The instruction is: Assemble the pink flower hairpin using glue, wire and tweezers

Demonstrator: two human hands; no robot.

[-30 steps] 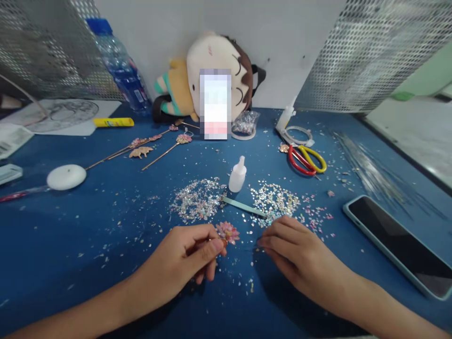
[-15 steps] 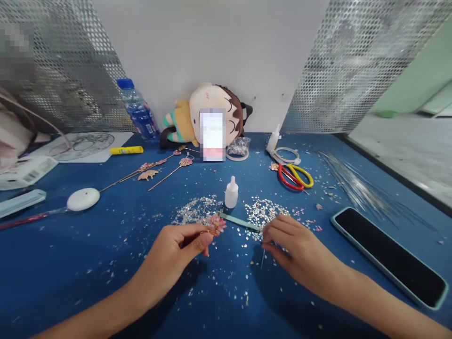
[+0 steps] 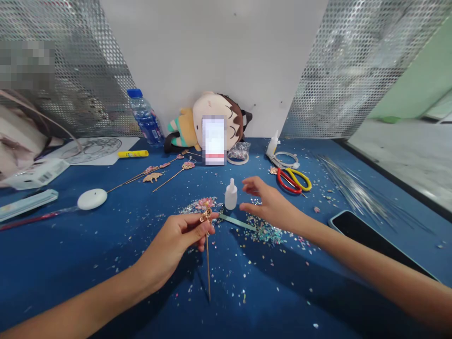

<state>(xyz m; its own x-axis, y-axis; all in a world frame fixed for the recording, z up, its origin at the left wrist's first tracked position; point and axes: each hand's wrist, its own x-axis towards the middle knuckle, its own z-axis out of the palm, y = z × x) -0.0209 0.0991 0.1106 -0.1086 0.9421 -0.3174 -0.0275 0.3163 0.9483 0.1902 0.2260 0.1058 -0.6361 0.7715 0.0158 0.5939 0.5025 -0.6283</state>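
Observation:
Between its thumb and fingers my left hand [image 3: 183, 235] pinches a hairpin [image 3: 208, 263] with a pink flower and gold metalwork on top. The thin gold stick of the pin points down toward me. My right hand [image 3: 268, 202] is empty, its thumb and fingers spread just right of a small white squeeze bottle [image 3: 230, 196], not touching it. That bottle stands upright with a narrow nozzle. Below the right hand, a pale green strip [image 3: 237, 221] lies beside shiny flakes [image 3: 270, 234] scattered over the blue tabletop.
Red-and-yellow-handled scissors [image 3: 294, 181] and a second small bottle [image 3: 272, 144] are at the back right. Thin wires [image 3: 356, 183] and a phone [image 3: 374, 242] lie on the right. Other flower hairpins [image 3: 173, 176], a water bottle [image 3: 145, 117] and a plush doll [image 3: 212, 106] are farther back.
My right hand has moved up and left from the flakes, opened, and no longer holds the thin needle-like tool. My left hand has turned the hairpin so the flower is upright.

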